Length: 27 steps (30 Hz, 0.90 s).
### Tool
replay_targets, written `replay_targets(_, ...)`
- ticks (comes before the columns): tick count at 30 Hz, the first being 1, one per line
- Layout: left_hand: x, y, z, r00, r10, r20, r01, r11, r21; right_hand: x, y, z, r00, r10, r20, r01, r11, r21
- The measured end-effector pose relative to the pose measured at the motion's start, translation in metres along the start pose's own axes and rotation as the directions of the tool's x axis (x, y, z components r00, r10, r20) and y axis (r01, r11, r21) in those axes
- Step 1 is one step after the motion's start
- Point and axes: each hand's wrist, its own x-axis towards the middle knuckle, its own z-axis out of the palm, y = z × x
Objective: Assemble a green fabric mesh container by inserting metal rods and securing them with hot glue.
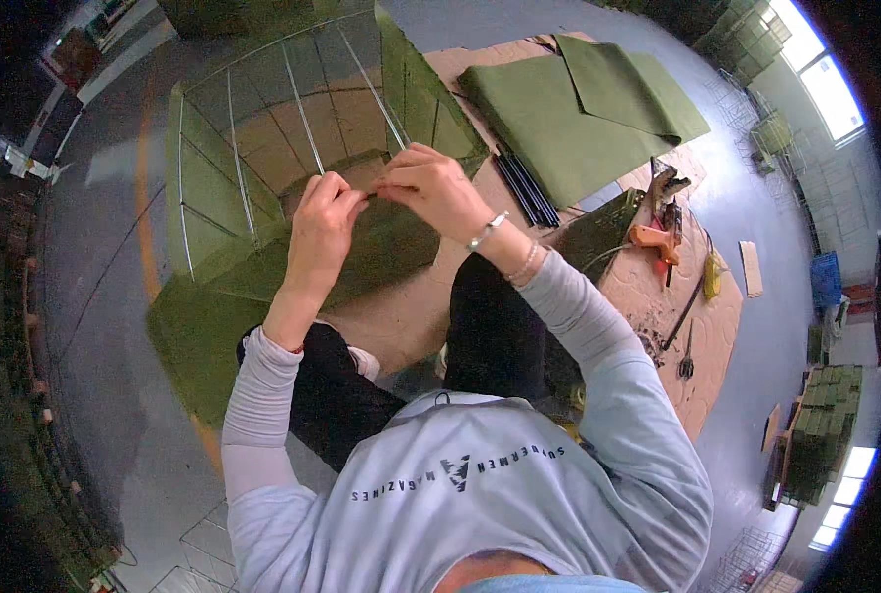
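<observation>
Pinching one green fabric sheet [361,247] over a wire, both hands met at the middle of the view. Left hand [324,222]: fingers closed on the sheet's upper edge, apparently to hold it taut. Right hand [430,188]: fingertips clenched on the same edge beside the left, touching it; two bracelets at its wrist. Sheet draped from the wire frame [292,119] down toward the person's knees, so the hem lay against the wire. One wire frame, partly lined with green panels, stood on the floor just beyond the hands. Farther right, on a brown mat [658,296]: one folded stack of green fabric [579,119], one bundle of dark rods [529,188], one orange glue gun [653,237], one pair of scissors [687,361].
</observation>
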Motion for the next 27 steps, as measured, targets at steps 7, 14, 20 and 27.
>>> replay_targets(7,0.003,0.0,0.001,1.0,0.002,-0.001,-0.002,1.0,-0.017,-0.021,0.018,-0.033,0.998,0.012,-0.067,-0.023,0.985,-0.172)
replay_targets(14,0.013,0.015,0.02,0.997,0.034,-0.062,-0.031,0.998,0.049,-0.012,0.031,-0.035,0.998,-0.008,0.057,0.018,0.984,-0.176)
replay_targets(20,0.016,0.007,0.03,0.997,0.057,-0.056,-0.055,0.998,0.039,-0.014,0.036,-0.08,0.999,0.018,-0.041,-0.027,0.97,-0.24)
replay_targets(27,0.019,0.011,0.032,0.999,0.045,-0.023,-0.044,0.998,0.042,-0.024,0.05,-0.076,0.99,-0.042,0.132,0.08,0.951,-0.3)
